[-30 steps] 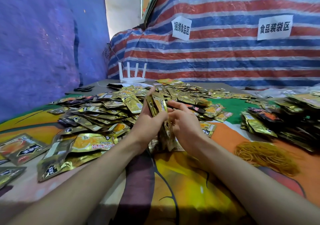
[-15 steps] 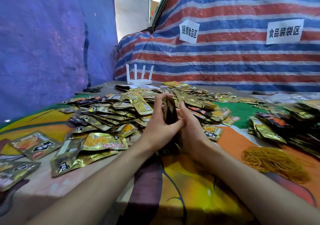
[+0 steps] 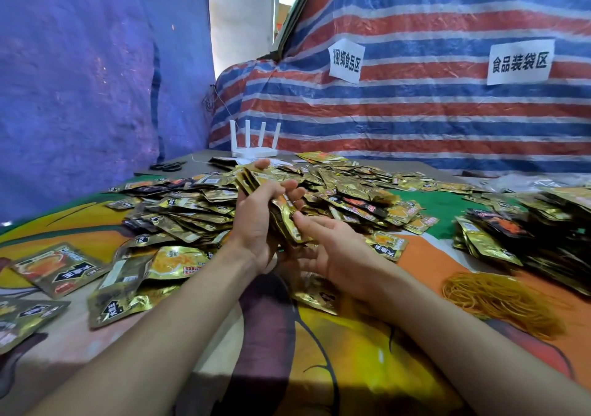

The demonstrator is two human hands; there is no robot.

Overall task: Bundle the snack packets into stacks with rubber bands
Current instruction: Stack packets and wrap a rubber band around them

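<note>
The left hand (image 3: pixel 256 223) grips a stack (image 3: pixel 287 220) of gold snack packets, its fingers curled round the stack's far face, one fingertip showing above the upper end. The stack is tilted, with its top leaning away from the person, and is held just above the cloth (image 3: pixel 351 351) at the middle of the view. The right hand (image 3: pixel 335 252) lies open just beside it, palm turned up and to the left, with relaxed fingers (image 3: pixel 303 220) touching the stack's lower end. No band shows on the stack. Under the hands a single packet (image 3: pixel 316 292) lies flat on the cloth. Behind and to the left of the hands spreads a wide loose pile (image 3: pixel 198 204) of packets, with a few lying apart at the near left. To the right, near the right forearm, sits a heap of yellow rubber bands (image 3: pixel 499 300), and beyond it a second heap (image 3: pixel 550 223) of packets; whether these are banded cannot be told. At the far edge stand a white router (image 3: pixel 252 147) and black scissors (image 3: pixel 166 166). Two paper signs (image 3: pixel 345 60) hang on the striped tarp (image 3: pixel 447 112) behind.
</note>
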